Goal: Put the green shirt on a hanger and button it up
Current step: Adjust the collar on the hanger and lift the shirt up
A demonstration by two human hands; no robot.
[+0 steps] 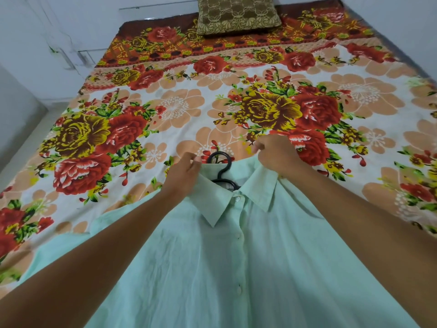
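The pale green shirt (236, 268) lies front-up on the bed, its placket closed with white buttons down the middle. A black hanger (221, 170) sits inside it; only the hook and neck show above the collar. My left hand (183, 172) pinches the left side of the collar at the neckline. My right hand (272, 153) grips the right side of the collar, fingers curled round the fabric. Both forearms stretch over the shirt's shoulders.
The bed carries a floral sheet (179, 110) in red, yellow and peach. A brown patterned pillow (236, 15) rests at the headboard end. White walls stand to the left and behind, and the bed's right edge runs along the frame's right side.
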